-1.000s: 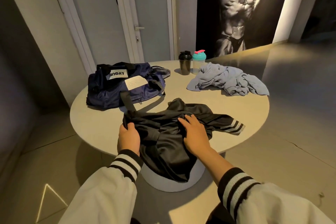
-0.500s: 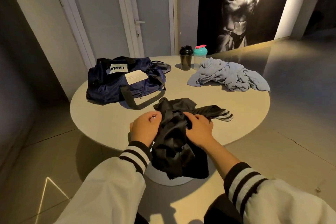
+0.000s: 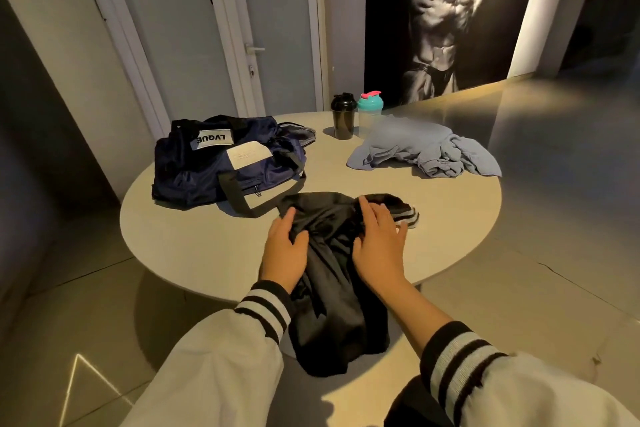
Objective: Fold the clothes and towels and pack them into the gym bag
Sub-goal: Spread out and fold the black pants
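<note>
The black jacket is bunched up on the round surface, on the near side of the navy gym bag. Its far edge touches the bag's black strap, and the lower half hangs off the edge toward the person. Both hands are down on it. The left hand lies along the side nearer the bag, fingers pretty straight and close together. The right hand is on the side away from the bag, fingers spread and pressing flat next to the striped cuff.

Right of the bag, well apart, there's a crumpled pile of light blue clothes. Between it and the bag, further back, stand a black shaker and a teal-lidded shaker.
</note>
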Demonstrator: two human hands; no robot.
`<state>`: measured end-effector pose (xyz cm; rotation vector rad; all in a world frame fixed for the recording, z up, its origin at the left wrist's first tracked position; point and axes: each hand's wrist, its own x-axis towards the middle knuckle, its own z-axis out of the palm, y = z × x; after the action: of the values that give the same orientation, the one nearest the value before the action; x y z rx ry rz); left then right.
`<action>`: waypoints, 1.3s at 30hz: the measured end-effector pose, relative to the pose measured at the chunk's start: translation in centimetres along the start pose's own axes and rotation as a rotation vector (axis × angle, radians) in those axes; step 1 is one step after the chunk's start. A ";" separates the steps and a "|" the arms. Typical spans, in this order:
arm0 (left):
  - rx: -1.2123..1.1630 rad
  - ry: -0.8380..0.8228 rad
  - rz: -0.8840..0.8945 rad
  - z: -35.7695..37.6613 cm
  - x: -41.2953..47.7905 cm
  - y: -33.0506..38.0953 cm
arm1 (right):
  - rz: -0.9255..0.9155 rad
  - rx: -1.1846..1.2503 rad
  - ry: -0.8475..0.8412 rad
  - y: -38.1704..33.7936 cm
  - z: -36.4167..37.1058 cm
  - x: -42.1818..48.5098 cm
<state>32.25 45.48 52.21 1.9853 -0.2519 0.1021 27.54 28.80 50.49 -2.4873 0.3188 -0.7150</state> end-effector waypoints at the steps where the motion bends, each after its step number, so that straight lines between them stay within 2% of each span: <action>1: -0.056 0.060 -0.058 -0.1 0.1 -0.2 | 0.015 -0.039 -0.018 -0.1 -0.1 -0.1; 3: -0.199 0.140 -0.184 -0.5 0.4 -0.6 | -0.011 -0.074 -0.082 0.2 0.2 -0.3; 5: -0.320 0.209 -0.296 -1.1 0.8 -1.3 | -0.051 -0.093 -0.231 0.5 0.6 -0.6; 7: -0.319 0.292 -0.344 -1.9 1.1 -1.6 | -0.057 -0.120 -0.364 0.6 0.9 -0.7; 9: -0.222 0.396 -0.351 -2.9 1.0 -1.5 | -0.053 -0.134 -0.342 0.5 1.0 -0.7; 11: -0.161 0.428 -0.321 -3.5 0.6 -1.3 | -0.061 -0.071 -0.221 0.0 1.2 -0.5; 13: -0.211 0.330 -0.264 -3.5 0.2 -1.2 | 0.006 0.110 -0.135 -0.7 1.2 -0.6; 15: -0.276 0.222 -0.285 -3.1 0.1 -1.2 | 0.079 0.265 -0.108 -1.8 1.2 -0.7; 17: -0.276 0.097 -0.308 -2.7 0.1 -0.8 | 0.003 0.335 -0.155 -3.0 1.3 -0.7; 20: -0.386 -0.083 -0.326 -1.7 -0.3 0.2 | -0.233 0.396 -0.296 -3.8 1.4 -0.7; 23: -0.522 -0.131 -0.358 -0.9 -0.7 0.4 | -0.237 0.391 -0.300 -3.1 1.0 -0.6; 25: -0.537 -0.026 -0.355 -0.9 -0.9 0.1 | -0.174 0.305 -0.179 -1.5 0.8 -0.1; 27: -0.581 0.215 -0.399 -1.6 -0.6 -0.3 | -0.007 0.226 -0.083 0.5 0.4 0.5; 29: -0.522 0.419 -0.389 -2.4 -0.6 -0.3 | 0.162 0.162 -0.044 1.7 -0.1 0.7; 31: -0.474 0.465 -0.336 -2.4 -1.2 0.3 | 0.182 -0.007 -0.036 1.6 0.0 0.2; 33: -0.414 0.427 -0.303 -1.7 -1.7 1.0 | 0.081 -0.199 0.031 0.2 0.2 -0.5; 36: -0.407 0.294 -0.314 -0.9 -0.8 0.6 | -0.081 -0.130 0.047 -2.7 0.8 -1.2; 39: -0.622 0.125 -0.418 -0.3 -0.7 0.6 | -0.069 0.124 -0.237 -3.8 1.5 -1.8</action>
<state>31.49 45.59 52.70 1.3684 0.1991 -0.1114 27.11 33.26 50.75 -2.4418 0.0997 -0.4455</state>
